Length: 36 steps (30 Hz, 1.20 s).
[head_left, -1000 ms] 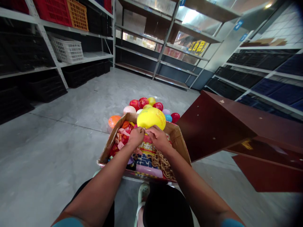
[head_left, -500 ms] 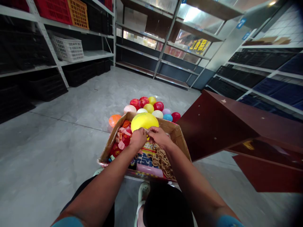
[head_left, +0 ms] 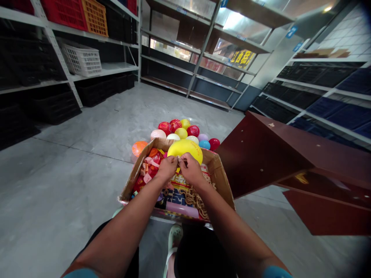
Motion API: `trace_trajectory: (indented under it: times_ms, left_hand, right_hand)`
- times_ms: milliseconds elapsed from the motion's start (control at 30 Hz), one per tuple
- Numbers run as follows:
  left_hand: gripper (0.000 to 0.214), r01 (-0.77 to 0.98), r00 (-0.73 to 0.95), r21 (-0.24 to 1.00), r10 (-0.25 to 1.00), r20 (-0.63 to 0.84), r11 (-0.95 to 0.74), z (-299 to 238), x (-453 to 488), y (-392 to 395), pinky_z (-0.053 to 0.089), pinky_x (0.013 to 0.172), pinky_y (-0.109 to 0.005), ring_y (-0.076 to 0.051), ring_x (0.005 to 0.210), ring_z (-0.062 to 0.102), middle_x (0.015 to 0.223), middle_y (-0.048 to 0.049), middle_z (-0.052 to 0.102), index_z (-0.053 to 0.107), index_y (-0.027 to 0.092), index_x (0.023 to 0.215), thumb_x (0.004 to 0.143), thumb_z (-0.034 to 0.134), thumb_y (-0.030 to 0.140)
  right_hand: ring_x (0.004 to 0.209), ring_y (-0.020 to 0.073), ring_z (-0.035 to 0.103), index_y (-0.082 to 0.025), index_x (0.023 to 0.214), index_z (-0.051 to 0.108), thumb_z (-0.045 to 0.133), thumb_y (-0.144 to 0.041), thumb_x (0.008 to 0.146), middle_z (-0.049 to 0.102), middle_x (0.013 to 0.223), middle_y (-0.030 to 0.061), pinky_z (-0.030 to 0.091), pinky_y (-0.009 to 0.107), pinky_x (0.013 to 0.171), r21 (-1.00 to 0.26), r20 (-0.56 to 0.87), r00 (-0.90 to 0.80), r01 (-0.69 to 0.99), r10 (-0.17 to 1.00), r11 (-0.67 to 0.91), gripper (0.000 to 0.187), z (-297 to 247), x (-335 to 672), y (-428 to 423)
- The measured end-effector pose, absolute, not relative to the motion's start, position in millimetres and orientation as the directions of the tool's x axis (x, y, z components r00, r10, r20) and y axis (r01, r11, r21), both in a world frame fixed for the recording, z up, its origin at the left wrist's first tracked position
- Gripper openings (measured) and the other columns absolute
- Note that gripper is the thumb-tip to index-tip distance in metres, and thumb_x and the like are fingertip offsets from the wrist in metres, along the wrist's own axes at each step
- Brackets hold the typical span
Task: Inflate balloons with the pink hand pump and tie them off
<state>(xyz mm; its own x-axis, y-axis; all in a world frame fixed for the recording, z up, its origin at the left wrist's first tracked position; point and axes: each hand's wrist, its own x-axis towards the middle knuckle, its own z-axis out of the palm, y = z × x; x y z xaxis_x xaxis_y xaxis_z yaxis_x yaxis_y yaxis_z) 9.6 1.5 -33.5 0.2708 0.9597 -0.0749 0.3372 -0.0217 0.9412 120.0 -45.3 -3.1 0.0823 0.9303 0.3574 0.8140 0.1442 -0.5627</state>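
Observation:
Both my hands meet at the neck of an inflated yellow balloon (head_left: pixel 185 148) held over a cardboard box (head_left: pixel 222 181). My left hand (head_left: pixel 167 167) pinches the neck from the left with closed fingers. My right hand (head_left: pixel 189 169) pinches it from the right, fingertips touching the left ones. The box holds uninflated balloons (head_left: pixel 149 164), printed packets and a gold chain (head_left: pixel 199 199).
Several inflated balloons (head_left: pixel 181 133) in red, yellow, pink, blue and orange lie on the grey floor beyond the box. A dark red wooden cabinet (head_left: pixel 275 154) lies tipped at the right. Metal shelving with black, white, red and orange crates lines the walls.
The yellow balloon has shifted a little, dipping left and then coming back up. My fingers have drawn closer together at its neck.

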Motion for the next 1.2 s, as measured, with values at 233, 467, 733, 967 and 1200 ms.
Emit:
trace_trajectory:
  times_ms: [233, 467, 733, 967, 1200]
  left_hand:
    - [0.027, 0.388, 0.257, 0.918, 0.966, -0.021, -0.083, -30, 8, 2, 0.029, 0.054, -0.023, -0.012, 0.056, 0.043, 0.061, -0.0004, 0.05, 0.053, 0.017, 0.066, 0.087, 0.043, 0.031]
    - [0.026, 0.409, 0.267, 0.906, 0.964, -0.005, -0.109, -30, 6, 2, 0.032, 0.056, -0.023, -0.013, 0.061, 0.05, 0.064, -0.0017, 0.055, 0.054, 0.018, 0.069, 0.087, 0.042, 0.031]
    - [0.024, 0.375, 0.266, 0.913, 0.962, 0.058, -0.159, -28, 5, 0, 0.031, 0.055, -0.023, -0.013, 0.061, 0.048, 0.063, -0.0001, 0.054, 0.052, 0.018, 0.068, 0.086, 0.043, 0.03]
    - [0.027, 0.329, 0.291, 0.92, 0.95, 0.116, -0.214, -32, 6, -1, 0.032, 0.056, -0.024, -0.013, 0.06, 0.047, 0.064, -0.0003, 0.053, 0.051, 0.019, 0.069, 0.088, 0.041, 0.035]
    - [0.024, 0.349, 0.298, 0.92, 0.952, 0.074, -0.181, -26, 7, -3, 0.032, 0.057, -0.024, -0.013, 0.062, 0.047, 0.064, -0.0008, 0.053, 0.05, 0.019, 0.068, 0.086, 0.042, 0.032]
  right_hand:
    - [0.082, 0.0182, 0.057, -0.021, 0.079, 0.059, 0.05, -0.028, 0.086, 0.06, 0.087, 0.0049, 0.045, 0.03, 0.074, -0.599, 0.407, 0.03, 0.764, 0.913, 0.241, 0.013, 4, 126, -49]
    - [0.05, 0.01, 0.055, -0.022, 0.085, 0.056, 0.064, -0.033, 0.074, 0.06, 0.075, -0.0025, 0.045, 0.023, 0.048, -0.902, 0.177, 0.16, 0.422, 0.971, 0.095, 0.017, -7, 130, -39]
    - [0.046, 0.0065, 0.048, -0.016, 0.08, 0.07, 0.074, -0.032, 0.06, 0.067, 0.072, 0.0003, 0.039, 0.021, 0.044, -0.981, -0.028, 0.286, 0.177, 0.958, -0.081, 0.026, 6, 125, -39]
    - [0.039, 0.0081, 0.043, -0.017, 0.073, 0.064, 0.07, -0.034, 0.062, 0.055, 0.049, -0.0039, 0.029, 0.02, 0.035, -0.975, -0.096, 0.343, 0.155, 0.934, -0.157, 0.021, 5, 126, -40]
    - [0.044, 0.0079, 0.044, -0.019, 0.06, 0.052, 0.066, -0.033, 0.063, 0.051, 0.053, -0.0044, 0.035, 0.02, 0.041, -0.952, 0.079, 0.312, 0.306, 0.947, -0.021, 0.02, 4, 123, -43]
